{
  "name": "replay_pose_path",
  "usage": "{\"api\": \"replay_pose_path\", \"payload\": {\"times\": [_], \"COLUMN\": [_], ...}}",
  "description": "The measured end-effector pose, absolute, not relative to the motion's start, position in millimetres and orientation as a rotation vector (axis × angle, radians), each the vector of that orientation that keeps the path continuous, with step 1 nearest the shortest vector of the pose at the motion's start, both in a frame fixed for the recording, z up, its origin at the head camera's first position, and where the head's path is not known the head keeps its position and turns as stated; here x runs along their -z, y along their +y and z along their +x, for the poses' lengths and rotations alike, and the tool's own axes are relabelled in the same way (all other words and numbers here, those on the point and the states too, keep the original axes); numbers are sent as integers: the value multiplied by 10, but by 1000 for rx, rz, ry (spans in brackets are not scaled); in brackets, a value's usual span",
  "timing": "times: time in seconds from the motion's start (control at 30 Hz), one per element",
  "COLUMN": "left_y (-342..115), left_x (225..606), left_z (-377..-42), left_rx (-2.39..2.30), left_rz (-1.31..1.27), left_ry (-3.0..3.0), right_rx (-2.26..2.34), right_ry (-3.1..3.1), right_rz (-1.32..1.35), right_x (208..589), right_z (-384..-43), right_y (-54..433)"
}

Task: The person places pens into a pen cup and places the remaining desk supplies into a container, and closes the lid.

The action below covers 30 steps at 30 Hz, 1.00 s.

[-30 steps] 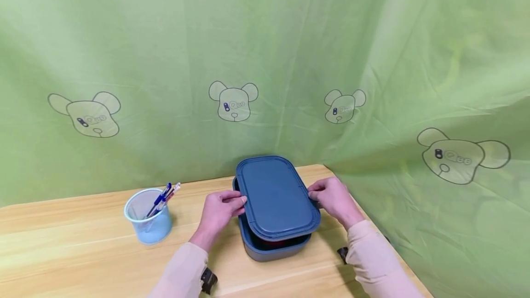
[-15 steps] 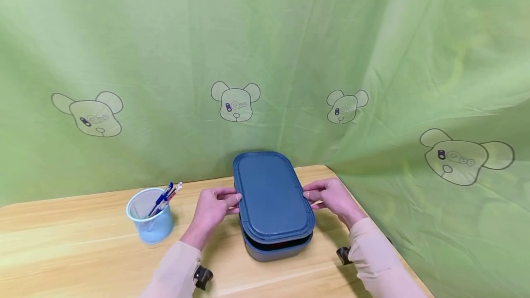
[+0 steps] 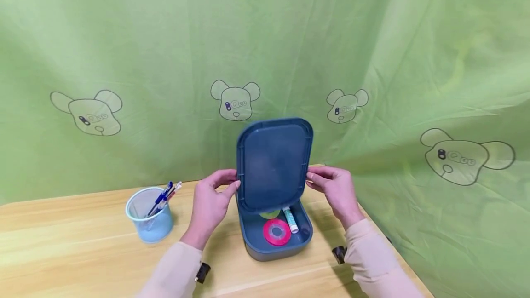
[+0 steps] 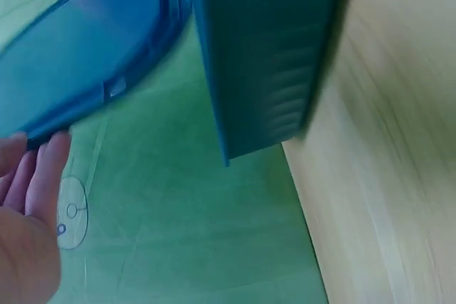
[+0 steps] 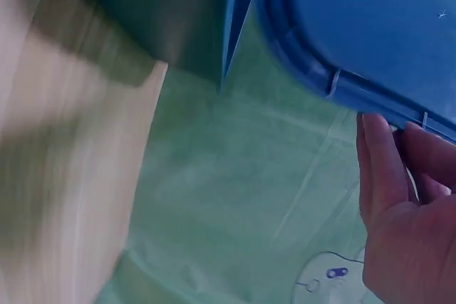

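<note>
A dark blue lid (image 3: 275, 164) stands tilted up steeply above its box (image 3: 273, 254), underside facing me. My left hand (image 3: 210, 203) pinches the lid's left edge between thumb and fingers. On the opposite edge, my right hand (image 3: 337, 192) pinches it the same way. Inside the box lie a pink ring-shaped roll (image 3: 277, 232), perhaps tape, a white and teal tube (image 3: 290, 220) and a green round thing (image 3: 270, 214) partly covered by the lid. Both wrist views show the lid (image 4: 85, 48) apart from the box wall (image 5: 164, 12), with fingers along its rim.
Left of the box, a light blue mesh pen cup (image 3: 150, 224) holds several pens (image 3: 162, 200). The wooden table (image 3: 83, 252) ends at a green curtain (image 3: 165, 59) behind and to the right.
Both hands have raised the lid from lying over the box and tipped it upright, so its underside shows. The pink roll, tube and green thing have come into view.
</note>
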<state>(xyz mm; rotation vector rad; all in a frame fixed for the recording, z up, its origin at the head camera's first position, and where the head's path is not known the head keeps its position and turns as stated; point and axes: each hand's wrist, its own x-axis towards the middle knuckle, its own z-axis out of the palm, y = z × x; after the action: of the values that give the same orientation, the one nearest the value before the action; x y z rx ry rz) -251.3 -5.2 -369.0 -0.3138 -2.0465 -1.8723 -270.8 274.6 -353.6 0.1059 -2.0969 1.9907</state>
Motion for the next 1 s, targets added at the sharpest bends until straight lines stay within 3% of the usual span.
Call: {"api": "replay_pose_path", "payload": {"times": [0.3, 0.5, 0.67, 1.0], "left_y": [-4, 5, 18, 21], "left_x": [3874, 3947, 4007, 3995], "left_z": [-2510, -2524, -2505, -2422], "left_rx": [1740, 1563, 1540, 1823], "left_rz": [-563, -722, -686, -577], "left_ry": [-1844, -1766, -1809, -1995], "right_rx": [-2471, -2549, -2486, -2451], "right_ry": [-1725, -1824, -1964, -1986], "right_rz": [229, 79, -60, -41], "right_x": [3548, 3555, 3579, 3720], "right_z": [-2656, -2626, -2645, -2678], "right_y": [2796, 2853, 2846, 2827]}}
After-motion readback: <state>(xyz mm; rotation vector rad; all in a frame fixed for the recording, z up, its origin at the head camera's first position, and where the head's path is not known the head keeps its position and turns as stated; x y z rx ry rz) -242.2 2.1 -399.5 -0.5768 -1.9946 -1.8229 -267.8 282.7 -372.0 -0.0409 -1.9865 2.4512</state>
